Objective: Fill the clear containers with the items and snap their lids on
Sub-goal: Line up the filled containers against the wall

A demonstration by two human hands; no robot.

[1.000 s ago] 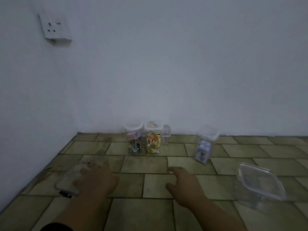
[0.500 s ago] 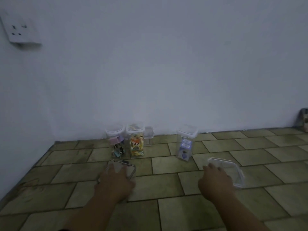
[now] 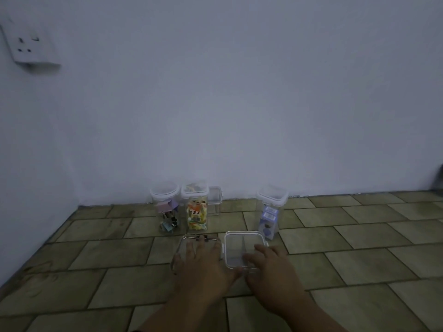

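Note:
On the tiled floor in front of me, my left hand (image 3: 203,262) lies flat on a clear lid with a metal clasp (image 3: 189,240). Right beside it my right hand (image 3: 268,267) holds the near edge of a clear square container (image 3: 242,245). The two pieces sit side by side, almost touching. Farther back by the wall stand three tall lidded containers: one with binder clips (image 3: 166,209), one with colourful packets (image 3: 196,209), one with purple items (image 3: 271,212). A small clear box (image 3: 214,200) stands behind the middle one.
A white wall rises just behind the containers, with another wall on the left carrying a socket plate (image 3: 28,46). A dark object (image 3: 438,180) shows at the far right edge. Brown floor tiles (image 3: 359,248) spread right and left of my hands.
Both hands slid their pieces toward the middle: the lid came in from the left, the clear container from the right. They now sit next to each other in front of me.

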